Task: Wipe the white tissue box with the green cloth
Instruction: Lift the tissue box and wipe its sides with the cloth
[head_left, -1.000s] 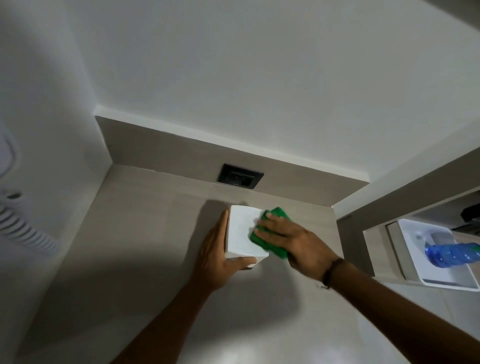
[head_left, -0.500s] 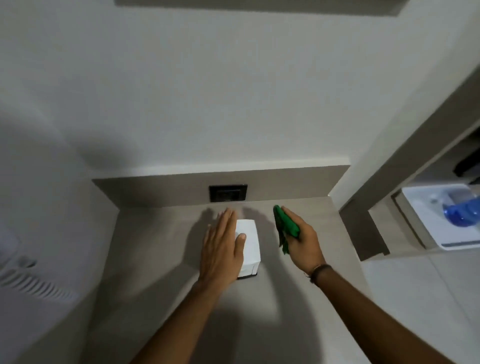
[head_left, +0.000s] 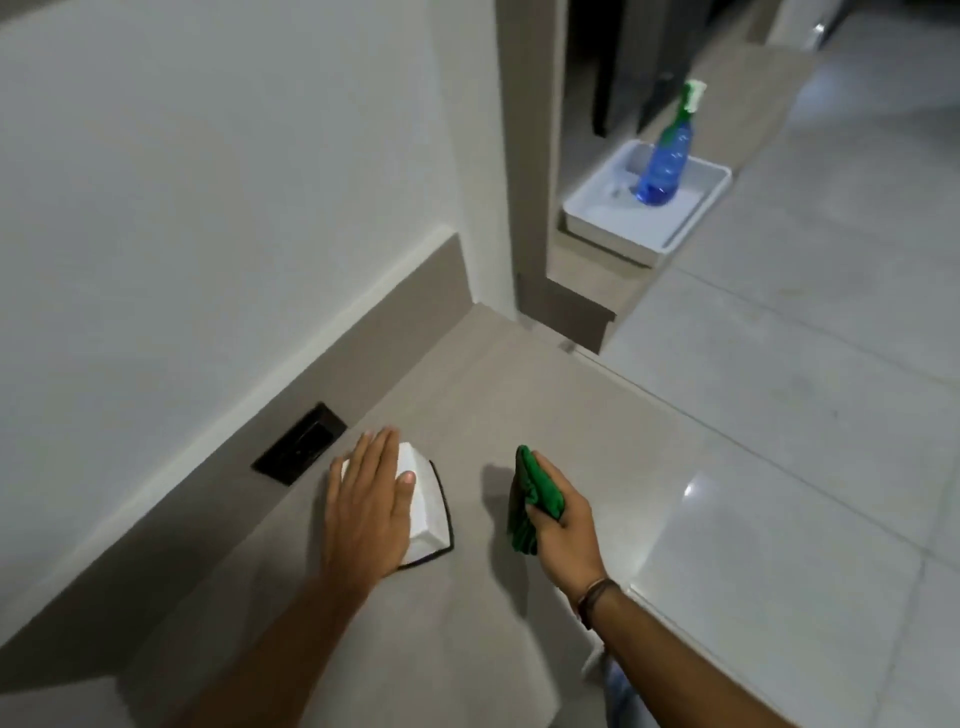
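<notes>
The white tissue box (head_left: 425, 506) stands on the beige counter (head_left: 467, 649), close to the back wall. My left hand (head_left: 369, 512) lies flat on its top with the fingers stretched out, covering most of the lid. My right hand (head_left: 563, 525) hovers a short way to the right of the box, closed around the bunched green cloth (head_left: 531, 499). The cloth is clear of the box, with a gap of counter between them.
A black wall socket (head_left: 300, 443) sits in the backsplash just left of the box. Beyond the counter's right edge lies a tiled floor (head_left: 779, 415). A white tray (head_left: 644, 236) holding a blue spray bottle (head_left: 666, 161) stands farther back on a lower ledge.
The green cloth has come off the box and moved right in my right hand. My left hand shifted from the box's side to flat on its top. The camera has swung right.
</notes>
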